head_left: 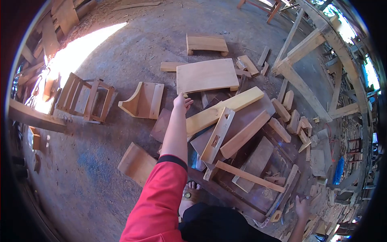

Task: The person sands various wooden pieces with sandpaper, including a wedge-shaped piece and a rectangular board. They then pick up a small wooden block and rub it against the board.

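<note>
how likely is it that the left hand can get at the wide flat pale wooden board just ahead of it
Probably yes: the left hand is stretched out with its fingers close to the near corner of the wide flat pale wooden board, and nothing lies between them.

Red sleeve, black cuff; possibly dark shorts.

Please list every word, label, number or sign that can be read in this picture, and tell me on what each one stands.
No text can be read anywhere.
Reddish mark on the pale wooden slat in the middle of the pile: too blurred to read; it may be a stamp or only a stain.
</note>
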Demonstrator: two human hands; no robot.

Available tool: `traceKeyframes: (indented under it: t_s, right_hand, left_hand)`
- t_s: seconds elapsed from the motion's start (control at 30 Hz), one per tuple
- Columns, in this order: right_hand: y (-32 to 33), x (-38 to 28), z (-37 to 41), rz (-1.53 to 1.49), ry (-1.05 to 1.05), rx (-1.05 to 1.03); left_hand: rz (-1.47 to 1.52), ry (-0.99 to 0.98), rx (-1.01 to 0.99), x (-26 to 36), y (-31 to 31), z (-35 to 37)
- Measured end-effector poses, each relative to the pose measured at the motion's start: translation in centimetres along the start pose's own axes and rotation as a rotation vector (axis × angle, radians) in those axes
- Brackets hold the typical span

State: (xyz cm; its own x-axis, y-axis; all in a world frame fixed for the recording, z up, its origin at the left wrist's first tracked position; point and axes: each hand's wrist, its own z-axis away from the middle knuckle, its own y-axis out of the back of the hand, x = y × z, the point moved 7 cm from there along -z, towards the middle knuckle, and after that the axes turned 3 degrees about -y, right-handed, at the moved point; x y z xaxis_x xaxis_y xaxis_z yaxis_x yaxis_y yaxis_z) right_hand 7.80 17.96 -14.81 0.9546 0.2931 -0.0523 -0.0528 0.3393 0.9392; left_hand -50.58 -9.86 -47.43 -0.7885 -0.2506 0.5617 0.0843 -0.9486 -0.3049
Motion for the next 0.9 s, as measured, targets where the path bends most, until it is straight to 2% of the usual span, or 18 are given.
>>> traceKeyframes:
  t_s: [0.1,0.2,0.27,0.33,0.4,0.47,0.57,0.63,0.67,0.77,0.9]
  right_hand:
    - [-0.7,-0.7,-1.3,-0.086,0.032,0.014]
    - [-0.4,-1.4,-1.8,-0.130,0.025,0.085]
    - [0.2,-4.5,-1.1,-0.109,0.090,0.076]
    - [0.2,-4.5,-1.5,-0.114,0.070,0.090]
    - [-0.1,-3.6,-1.8,-0.112,0.053,0.098]
    - [-0.3,-1.1,-2.6,-0.176,-0.021,0.105]
    - [-0.8,2.7,-3.2,-0.286,-0.009,0.136]
    - [-1.0,5.0,-3.6,-0.277,-0.010,0.168]
    - [-1.0,5.8,-3.5,-0.274,0.001,0.209]
    - [-0.1,3.9,-2.5,-0.287,0.017,0.189]
    - [0.9,2.1,-1.5,-0.234,0.137,0.219]
  left_hand:
    - [0.098,0.084,-0.039,-0.5,-1.4,-1.4]
    - [0.259,0.113,0.042,-1.0,-2.8,-3.2]
    - [0.310,0.110,-0.051,-1.2,-4.1,-4.5]
    - [0.453,0.000,-0.059,-0.7,-5.6,-5.1]
    - [0.482,-0.009,-0.028,-0.9,-6.2,-5.8]
    - [0.514,-0.023,0.012,-1.3,-6.3,-6.3]
    - [0.532,-0.107,-0.043,0.2,-7.6,-5.2]
    - [0.618,-0.266,-0.015,2.5,-8.3,-4.5]
    - [0.611,-0.267,-0.019,2.7,-8.5,-3.7]
    - [0.647,-0.197,0.119,2.6,-8.6,-1.2]
    - [0.692,-0.271,-0.016,1.8,-8.7,1.0]
